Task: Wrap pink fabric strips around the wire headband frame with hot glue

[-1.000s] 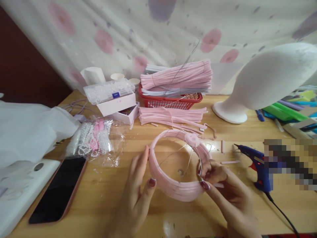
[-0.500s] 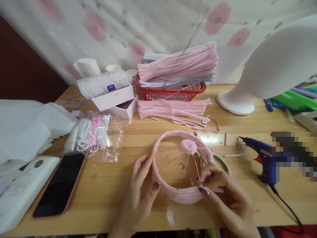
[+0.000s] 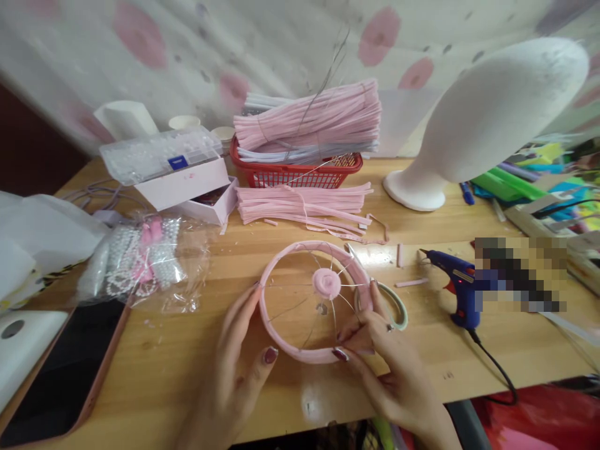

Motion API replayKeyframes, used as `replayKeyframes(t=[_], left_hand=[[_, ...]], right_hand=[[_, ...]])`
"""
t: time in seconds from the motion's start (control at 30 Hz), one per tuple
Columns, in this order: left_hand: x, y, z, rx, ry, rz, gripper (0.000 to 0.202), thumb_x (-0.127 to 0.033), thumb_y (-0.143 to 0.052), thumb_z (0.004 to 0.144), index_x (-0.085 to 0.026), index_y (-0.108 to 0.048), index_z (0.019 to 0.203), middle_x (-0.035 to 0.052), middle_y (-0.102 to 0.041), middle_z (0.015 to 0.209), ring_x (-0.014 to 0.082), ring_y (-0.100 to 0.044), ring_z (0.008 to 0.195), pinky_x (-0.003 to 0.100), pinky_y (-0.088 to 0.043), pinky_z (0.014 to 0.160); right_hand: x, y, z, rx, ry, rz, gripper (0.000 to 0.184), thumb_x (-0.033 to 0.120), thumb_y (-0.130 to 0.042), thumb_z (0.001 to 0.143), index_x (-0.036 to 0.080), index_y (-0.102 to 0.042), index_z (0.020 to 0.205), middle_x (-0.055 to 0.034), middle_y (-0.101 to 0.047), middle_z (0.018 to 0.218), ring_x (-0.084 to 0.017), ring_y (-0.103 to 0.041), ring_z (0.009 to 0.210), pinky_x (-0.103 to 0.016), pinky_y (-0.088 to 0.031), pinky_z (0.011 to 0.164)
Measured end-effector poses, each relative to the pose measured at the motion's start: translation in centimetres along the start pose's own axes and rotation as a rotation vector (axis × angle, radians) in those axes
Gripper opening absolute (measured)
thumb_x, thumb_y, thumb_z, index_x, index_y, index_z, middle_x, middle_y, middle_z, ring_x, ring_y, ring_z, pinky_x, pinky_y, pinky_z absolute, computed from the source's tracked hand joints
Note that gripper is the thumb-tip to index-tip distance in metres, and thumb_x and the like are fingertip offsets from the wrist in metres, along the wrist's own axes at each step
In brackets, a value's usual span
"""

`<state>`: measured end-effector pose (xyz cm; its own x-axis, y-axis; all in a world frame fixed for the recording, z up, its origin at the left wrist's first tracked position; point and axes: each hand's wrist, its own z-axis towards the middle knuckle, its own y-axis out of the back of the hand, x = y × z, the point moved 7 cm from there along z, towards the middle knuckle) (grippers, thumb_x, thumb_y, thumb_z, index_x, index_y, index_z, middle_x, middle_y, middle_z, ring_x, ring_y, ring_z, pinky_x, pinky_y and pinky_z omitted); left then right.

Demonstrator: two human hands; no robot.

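A pink wrapped ring lies flat on the wooden table in front of me, with thin wire spokes running to a small pink coil at its centre. My left hand rests against the ring's left and near rim, fingers spread along it and thumb on the front edge. My right hand grips the ring's right near rim, thumb and fingers pinched on it where the wires meet the rim. Scissors with pale handles lie just behind my right hand.
A blue glue gun with a black cord lies right. Behind: loose pink strips, red basket of pink strips, white foam head form, bead boxes. Left: bagged beads, a dark phone.
The ring has gone from tilted on edge to lying flat on the table. Both hands stay on its rim. The view has shifted right.
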<state>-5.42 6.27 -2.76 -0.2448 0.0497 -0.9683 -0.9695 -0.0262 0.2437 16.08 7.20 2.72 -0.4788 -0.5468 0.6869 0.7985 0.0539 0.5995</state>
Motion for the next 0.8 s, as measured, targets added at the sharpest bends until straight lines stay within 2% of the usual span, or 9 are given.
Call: replayKeyframes(t=[0.13, 0.2, 0.27, 0.37, 0.47, 0.57, 0.67, 0.8], left_hand=[[0.3, 0.2, 0.2, 0.02, -0.001, -0.024, 0.057, -0.044, -0.062, 0.092, -0.04, -0.047, 0.146, 0.0023, -0.038, 0.16, 0.0307, -0.034, 0.148, 0.046, -0.031, 0.121], [0.4, 0.3, 0.3, 0.019, 0.044, -0.109, 0.056, -0.049, -0.062, 0.09, -0.037, -0.051, 0.145, 0.0031, -0.037, 0.161, 0.0314, -0.034, 0.148, 0.045, -0.033, 0.12], [0.4, 0.3, 0.3, 0.008, 0.093, -0.202, 0.057, -0.056, -0.06, 0.089, -0.033, -0.055, 0.142, 0.0045, -0.038, 0.161, 0.0321, -0.034, 0.148, 0.044, -0.034, 0.12], [0.7, 0.6, 0.6, -0.051, 0.157, -0.309, 0.056, -0.059, -0.061, 0.087, -0.027, -0.065, 0.133, 0.0094, -0.049, 0.154, 0.0342, -0.042, 0.143, 0.046, -0.036, 0.119], [1.7, 1.5, 0.9, -0.205, 0.226, -0.438, 0.044, -0.053, -0.068, 0.085, -0.025, -0.072, 0.119, 0.0106, -0.065, 0.137, 0.0316, -0.058, 0.128, 0.045, -0.047, 0.11], [2.5, 3.2, 0.8, -0.424, 0.225, -0.56, 0.022, -0.041, -0.08, 0.077, -0.025, -0.076, 0.09, 0.0029, -0.077, 0.107, 0.0204, -0.07, 0.102, 0.033, -0.057, 0.093], [2.4, 4.9, 0.4, -0.57, 0.16, -0.553, 0.022, -0.033, -0.089, 0.066, -0.022, -0.07, 0.068, -0.0034, -0.075, 0.081, 0.0119, -0.07, 0.08, 0.023, -0.058, 0.084], [2.2, 6.3, -0.3, -0.657, 0.155, -0.49, 0.022, -0.032, -0.09, 0.061, -0.022, -0.07, 0.063, -0.0038, -0.073, 0.074, 0.0116, -0.068, 0.076, 0.022, -0.057, 0.079]], right_hand=[[0.2, 0.2, 0.2, -0.01, 0.014, -0.023, 0.019, 0.005, -0.056, 0.088, 0.022, -0.049, 0.085, 0.0, -0.062, 0.082, -0.015, -0.063, 0.075, -0.031, -0.052, 0.073], [0.3, 0.3, 0.2, -0.01, 0.015, -0.037, 0.018, 0.005, -0.056, 0.088, 0.022, -0.05, 0.086, 0.0002, -0.062, 0.082, -0.014, -0.063, 0.076, -0.033, -0.053, 0.08], [0.2, 0.4, 0.3, 0.0, 0.011, -0.043, 0.018, 0.005, -0.056, 0.087, 0.022, -0.05, 0.087, -0.0004, -0.062, 0.085, -0.014, -0.064, 0.078, -0.033, -0.053, 0.08], [0.2, 0.4, 0.4, 0.015, 0.02, -0.044, 0.018, 0.005, -0.057, 0.088, 0.022, -0.051, 0.089, -0.0011, -0.063, 0.087, -0.015, -0.065, 0.081, -0.032, -0.054, 0.08], [0.2, 0.5, 0.5, 0.02, 0.036, -0.066, 0.018, 0.006, -0.058, 0.088, 0.022, -0.051, 0.089, -0.0004, -0.064, 0.087, -0.015, -0.066, 0.083, -0.041, -0.051, 0.097], [0.2, 0.5, 0.5, 0.014, 0.033, -0.075, 0.017, 0.007, -0.058, 0.088, 0.022, -0.051, 0.088, -0.0001, -0.064, 0.087, -0.015, -0.066, 0.082, -0.048, -0.046, 0.106], [0.3, 0.6, 0.4, 0.007, 0.028, -0.084, 0.017, 0.007, -0.059, 0.087, 0.023, -0.052, 0.088, 0.0003, -0.065, 0.086, -0.015, -0.066, 0.08, -0.054, -0.044, 0.109], [0.5, 0.6, 0.3, 0.01, 0.031, -0.087, 0.018, 0.008, -0.06, 0.086, 0.024, -0.053, 0.087, 0.001, -0.066, 0.085, -0.016, -0.066, 0.078, -0.057, -0.04, 0.112]])
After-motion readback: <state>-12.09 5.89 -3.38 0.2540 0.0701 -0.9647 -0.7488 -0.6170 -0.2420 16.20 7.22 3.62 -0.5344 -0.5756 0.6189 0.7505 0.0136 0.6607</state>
